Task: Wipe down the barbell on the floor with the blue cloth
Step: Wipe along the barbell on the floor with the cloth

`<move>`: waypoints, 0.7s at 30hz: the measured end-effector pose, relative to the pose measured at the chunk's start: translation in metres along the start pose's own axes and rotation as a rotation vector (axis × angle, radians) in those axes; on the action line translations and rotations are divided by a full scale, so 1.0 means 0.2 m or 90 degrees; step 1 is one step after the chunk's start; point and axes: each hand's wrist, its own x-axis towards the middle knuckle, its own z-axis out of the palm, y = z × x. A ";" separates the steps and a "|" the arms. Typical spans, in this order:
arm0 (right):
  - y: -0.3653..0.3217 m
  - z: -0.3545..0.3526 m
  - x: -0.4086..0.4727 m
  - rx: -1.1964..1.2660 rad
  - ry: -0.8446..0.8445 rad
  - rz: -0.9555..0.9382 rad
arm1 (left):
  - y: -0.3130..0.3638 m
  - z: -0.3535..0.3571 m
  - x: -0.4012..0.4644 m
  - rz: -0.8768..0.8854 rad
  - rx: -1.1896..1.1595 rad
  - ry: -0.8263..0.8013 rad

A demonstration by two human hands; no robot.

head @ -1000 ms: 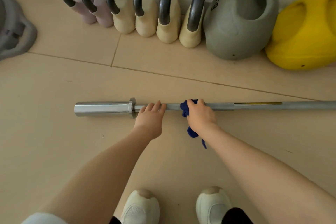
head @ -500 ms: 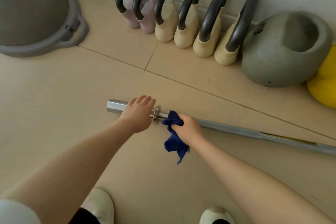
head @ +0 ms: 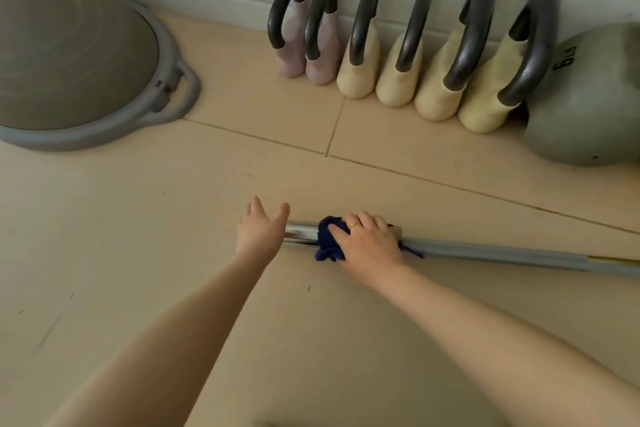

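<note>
Bar lying flat on the tiled floor, running from its chrome sleeve end near centre out past the right edge of view. The cloth, dark blue and bunched, is wrapped over the sleeve; the right hand grasps it, fingers curled over the top of the bar. The left hand is released, fingers spread, at the sleeve's tip; whether it touches the metal cannot be told. Judged handling: the bar is heavy, rigid and smooth, likely to roll on tile, so steadying it at the sleeve end while the soft, light cloth slides along seems sound. Hidden: the collar under the right hand, the sleeve tip behind the left, the bar's underside, and its far end, cut off. Behind stand small kettlebells, a large grey one and a balance dome, all well apart from the bar.
</note>
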 end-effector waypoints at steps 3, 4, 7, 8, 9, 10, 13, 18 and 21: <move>-0.18 0.07 0.04 0.061 0.043 0.135 | -0.11 -0.07 -0.01 -0.104 -0.065 -0.041; -0.23 0.07 0.05 0.112 0.061 0.164 | -0.14 -0.08 0.00 -0.125 -0.093 -0.073; -0.36 0.08 0.08 0.135 0.043 0.117 | -0.18 -0.10 -0.01 -0.060 -0.127 -0.169; -0.37 0.07 0.09 0.130 0.033 0.098 | -0.18 -0.10 -0.02 -0.020 -0.132 -0.189; -0.36 0.06 0.09 0.120 0.031 0.086 | -0.17 -0.10 -0.03 0.005 -0.139 -0.202; -0.34 0.05 0.09 0.114 0.036 0.086 | -0.16 -0.10 -0.04 0.016 -0.152 -0.208; -0.21 0.05 0.04 0.090 0.082 0.183 | -0.17 -0.11 -0.04 -0.016 -0.203 -0.217; -0.22 0.05 0.03 0.097 0.106 0.283 | -0.18 -0.13 0.00 -0.084 -0.258 -0.254; -0.42 0.07 0.12 0.172 0.064 0.204 | -0.16 -0.15 0.01 -0.094 -0.280 -0.266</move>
